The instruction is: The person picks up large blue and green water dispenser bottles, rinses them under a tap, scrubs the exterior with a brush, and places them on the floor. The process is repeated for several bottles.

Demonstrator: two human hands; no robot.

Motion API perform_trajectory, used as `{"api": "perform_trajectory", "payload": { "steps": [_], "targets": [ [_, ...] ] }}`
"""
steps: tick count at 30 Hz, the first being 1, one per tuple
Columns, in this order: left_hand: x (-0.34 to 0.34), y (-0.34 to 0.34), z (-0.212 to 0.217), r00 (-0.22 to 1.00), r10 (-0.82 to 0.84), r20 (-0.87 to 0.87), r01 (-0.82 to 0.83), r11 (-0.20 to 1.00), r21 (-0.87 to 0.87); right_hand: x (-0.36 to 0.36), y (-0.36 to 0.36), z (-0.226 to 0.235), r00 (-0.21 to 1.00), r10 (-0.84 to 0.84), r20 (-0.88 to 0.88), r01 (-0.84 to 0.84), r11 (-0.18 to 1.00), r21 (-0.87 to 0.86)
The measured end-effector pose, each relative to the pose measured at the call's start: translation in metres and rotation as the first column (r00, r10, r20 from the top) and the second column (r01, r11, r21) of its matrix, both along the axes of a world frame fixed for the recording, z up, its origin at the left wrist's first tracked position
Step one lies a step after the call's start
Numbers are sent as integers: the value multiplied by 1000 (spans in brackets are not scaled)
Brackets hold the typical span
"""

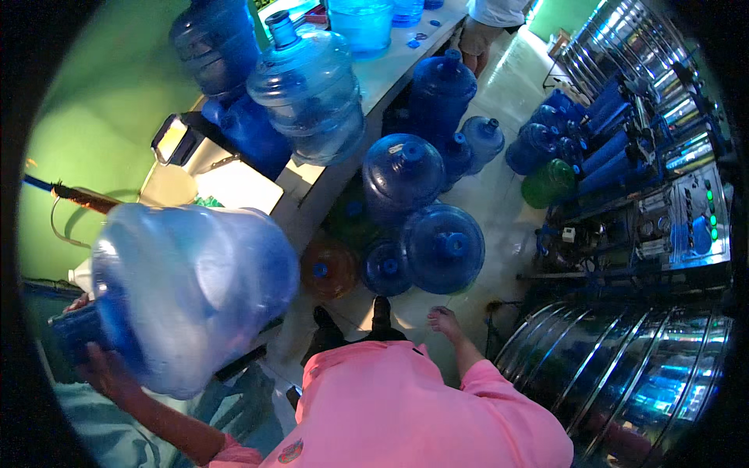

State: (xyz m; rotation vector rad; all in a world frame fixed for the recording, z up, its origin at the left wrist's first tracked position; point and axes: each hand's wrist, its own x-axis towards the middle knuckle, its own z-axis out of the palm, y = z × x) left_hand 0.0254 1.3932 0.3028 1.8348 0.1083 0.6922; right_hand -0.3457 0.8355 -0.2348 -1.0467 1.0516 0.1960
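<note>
At the left, a large translucent blue water jug point(207, 288) lies tilted on its side in the air, slightly blurred, its neck toward the lower left. My left hand point(105, 374) grips it around the dark blue neck; fingertips also show on the neck's far side. My right hand point(445, 321) hangs free at my right, fingers loosely bent and slightly apart, holding nothing. On the floor before my feet stand several jugs, among them a round blue jug point(442, 249), a darker blue jug point(403, 175) and an orange jug point(328, 269).
A white counter point(382, 82) runs away from me, bearing a clear blue jug point(308, 97) at its near end. Pale boxes point(234, 181) lie beside it. Steel tanks point(624, 366) and a pipe rack point(616, 140) line the right. Another person point(484, 35) stands at the far end.
</note>
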Motion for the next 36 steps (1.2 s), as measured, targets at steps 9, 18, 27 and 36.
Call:
{"api": "perform_trajectory", "payload": {
  "steps": [9,18,27,36],
  "targets": [
    [69,73,38,913,115,392,-248,918,309,81,52,14,893,414,-178,-418,908,13],
    [205,172,-54,843,-86,531,-148,912,382,174,174,70,809,473,-350,-570,778,-264],
    [299,175,-185,870,-431,239,355,884,303,352,300,227,730,682,-38,-467,458,-756],
    [316,142,-289,941,-335,48,301,893,334,558,421,294,483,640,598,-103,719,-688]
  ]
}}
